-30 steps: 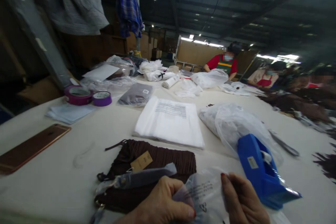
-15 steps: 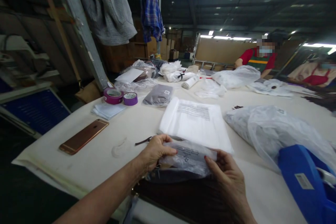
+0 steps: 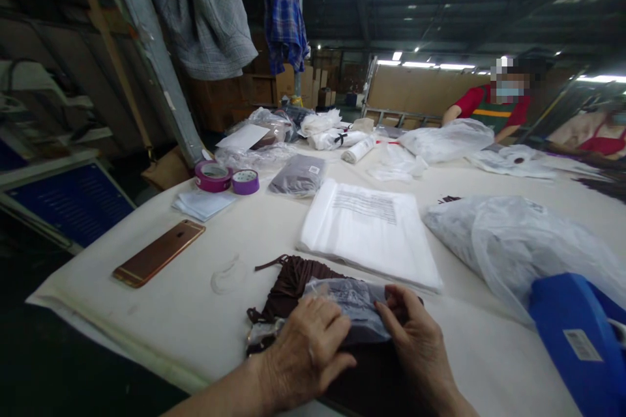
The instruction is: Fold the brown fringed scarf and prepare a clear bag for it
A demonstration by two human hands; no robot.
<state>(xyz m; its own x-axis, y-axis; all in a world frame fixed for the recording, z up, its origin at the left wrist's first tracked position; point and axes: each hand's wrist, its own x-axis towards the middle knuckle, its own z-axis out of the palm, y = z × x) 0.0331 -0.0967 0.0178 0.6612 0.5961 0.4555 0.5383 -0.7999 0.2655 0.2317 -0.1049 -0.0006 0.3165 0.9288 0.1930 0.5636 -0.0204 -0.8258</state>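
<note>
A dark brown garment [image 3: 286, 287] with a gathered edge and thin ties lies before me at the table's near side. Across it is a small clear plastic bag [image 3: 355, 300] with print on it. My left hand [image 3: 313, 345] lies over the bag's left part and the garment, its fingers extended and thumb apart. At the bag's right end, my right hand [image 3: 415, 332] grips the plastic between thumb and fingers. Just beyond the garment rests a stack of white printed plastic bags [image 3: 372, 228].
On the left are a phone [image 3: 159, 253], purple tape rolls [image 3: 214, 176] and folded pale sheets [image 3: 203, 205]. A grey packaged item [image 3: 298, 176] sits behind. To the right stand a filled clear bag [image 3: 518, 247] and a blue holder [image 3: 570, 339]. Two people work across the table.
My left hand has let go of the bag's upper left edge and come down over it. The bag now lies lower on the garment, uncovering the garment's gathered edge.
</note>
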